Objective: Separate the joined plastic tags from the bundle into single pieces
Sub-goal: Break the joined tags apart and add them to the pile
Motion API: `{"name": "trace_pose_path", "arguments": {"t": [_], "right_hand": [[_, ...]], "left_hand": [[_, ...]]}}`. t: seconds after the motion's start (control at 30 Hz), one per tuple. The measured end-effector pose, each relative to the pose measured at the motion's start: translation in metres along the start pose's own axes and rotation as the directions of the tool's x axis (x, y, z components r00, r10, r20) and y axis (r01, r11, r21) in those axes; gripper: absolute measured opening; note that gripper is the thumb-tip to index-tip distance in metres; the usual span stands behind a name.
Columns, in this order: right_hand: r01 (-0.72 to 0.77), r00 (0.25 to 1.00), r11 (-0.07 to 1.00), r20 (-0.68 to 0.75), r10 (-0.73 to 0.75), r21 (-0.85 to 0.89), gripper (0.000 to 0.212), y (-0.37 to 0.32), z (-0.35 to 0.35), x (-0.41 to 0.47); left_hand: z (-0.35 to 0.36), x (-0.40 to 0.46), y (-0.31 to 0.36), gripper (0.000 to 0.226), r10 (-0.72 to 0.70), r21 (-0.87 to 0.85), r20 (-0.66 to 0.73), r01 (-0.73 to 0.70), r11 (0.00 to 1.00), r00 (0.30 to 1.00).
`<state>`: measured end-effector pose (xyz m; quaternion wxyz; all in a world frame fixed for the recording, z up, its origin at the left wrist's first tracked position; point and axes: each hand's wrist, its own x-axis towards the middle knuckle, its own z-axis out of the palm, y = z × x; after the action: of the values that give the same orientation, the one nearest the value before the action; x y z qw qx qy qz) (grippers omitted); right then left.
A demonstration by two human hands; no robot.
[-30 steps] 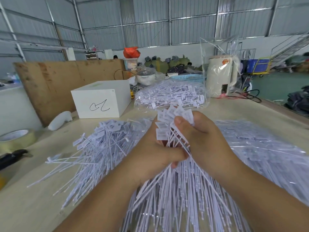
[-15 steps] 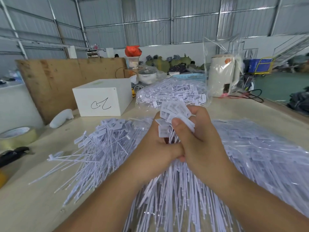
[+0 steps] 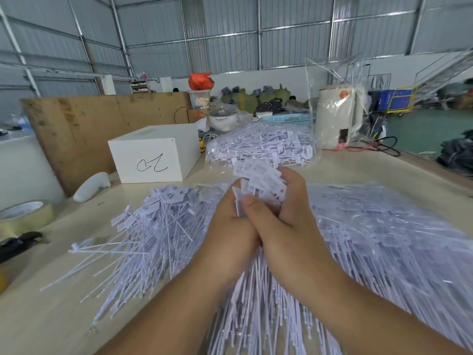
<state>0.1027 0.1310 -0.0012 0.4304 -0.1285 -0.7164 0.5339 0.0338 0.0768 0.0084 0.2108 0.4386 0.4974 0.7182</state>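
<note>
Both hands, left hand (image 3: 230, 234) and right hand (image 3: 284, 221), clamp their fingers (image 3: 294, 185) on a bundle of white plastic tags (image 3: 258, 180); loose white tags (image 3: 158, 226) lie left, a clear bag of tags (image 3: 261, 147) behind, a white cardboard box (image 3: 153, 155) beyond on the pale surface (image 3: 51, 316).

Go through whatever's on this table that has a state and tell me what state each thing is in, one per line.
Left hand: gripping the bundle.
Right hand: gripping the bundle.
Bundle of tags: held upright off the table.
Loose tag pile: spread flat.
Bagged tags: lying in clear plastic.
White box: closed.
Tape roll: lying flat.
</note>
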Motion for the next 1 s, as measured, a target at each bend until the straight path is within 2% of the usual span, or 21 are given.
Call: {"name": "trace_pose_path", "arguments": {"t": [0.07, 0.1, 0.13, 0.2, 0.3, 0.37, 0.43, 0.53, 0.6, 0.73, 0.87, 0.93, 1.0], "right_hand": [[-0.008, 1.000, 0.999, 0.009, 0.009, -0.038, 0.074, -0.001, -0.002, 0.000], [-0.028, 0.999, 0.999, 0.038, 0.029, -0.023, 0.079, -0.002, -0.003, 0.000], [-0.055, 0.993, 0.998, 0.100, 0.055, 0.000, 0.077, -0.003, -0.004, 0.000], [-0.109, 0.963, 0.994, 0.249, 0.106, 0.000, 0.059, -0.005, -0.004, -0.001], [-0.195, 0.895, 0.981, 0.409, 0.178, 0.000, 0.037, -0.002, 0.001, -0.004], [-0.279, 0.852, 0.958, 0.476, 0.216, 0.065, 0.036, -0.001, 0.003, -0.005], [-0.281, 0.823, 0.958, 0.527, 0.213, 0.051, 0.039, -0.002, 0.003, -0.005], [-0.221, 0.849, 0.975, 0.485, 0.211, -0.036, 0.024, 0.000, 0.002, -0.003], [-0.196, 0.886, 0.979, 0.417, 0.202, -0.059, 0.023, 0.003, 0.001, -0.001], [-0.207, 0.925, 0.978, 0.330, 0.188, 0.023, 0.027, 0.000, 0.001, -0.001], [-0.132, 0.950, 0.991, 0.289, 0.117, 0.036, 0.022, -0.007, -0.003, -0.001], [-0.079, 0.959, 0.997, 0.273, 0.079, -0.010, 0.022, -0.007, -0.007, 0.001], [-0.032, 0.957, 0.998, 0.286, 0.048, -0.061, 0.021, -0.007, -0.010, 0.002]], "left_hand": [[-0.004, 0.002, 0.005, 0.033, 0.026, -0.046, -0.060, -0.028, 0.999, 0.998], [-0.006, 0.003, 0.009, 0.031, 0.040, -0.062, -0.094, -0.046, 0.997, 0.995], [-0.008, 0.004, 0.012, 0.026, 0.053, -0.075, -0.132, -0.063, 0.995, 0.990], [-0.015, 0.006, 0.016, 0.017, 0.051, -0.098, -0.212, -0.073, 0.992, 0.976], [-0.023, 0.007, 0.021, 0.018, 0.039, -0.153, -0.261, -0.082, 0.985, 0.964], [-0.027, 0.007, 0.023, 0.021, 0.068, -0.141, -0.261, -0.108, 0.984, 0.963], [-0.030, 0.009, 0.023, 0.030, 0.100, -0.069, -0.264, -0.122, 0.990, 0.959], [-0.028, 0.010, 0.019, 0.035, 0.169, 0.138, -0.219, -0.141, 0.980, 0.961], [-0.026, 0.011, 0.015, 0.037, 0.160, 0.167, -0.239, -0.122, 0.978, 0.958], [-0.020, 0.011, 0.012, 0.046, 0.070, 0.052, -0.293, -0.057, 0.997, 0.954], [-0.016, 0.006, 0.012, 0.051, -0.089, -0.145, -0.234, 0.056, 0.988, 0.968], [-0.014, 0.004, 0.012, 0.039, -0.145, -0.061, -0.136, 0.138, 0.989, 0.980], [-0.013, 0.002, 0.011, 0.029, -0.145, 0.099, -0.089, 0.153, 0.983, 0.985]]}}
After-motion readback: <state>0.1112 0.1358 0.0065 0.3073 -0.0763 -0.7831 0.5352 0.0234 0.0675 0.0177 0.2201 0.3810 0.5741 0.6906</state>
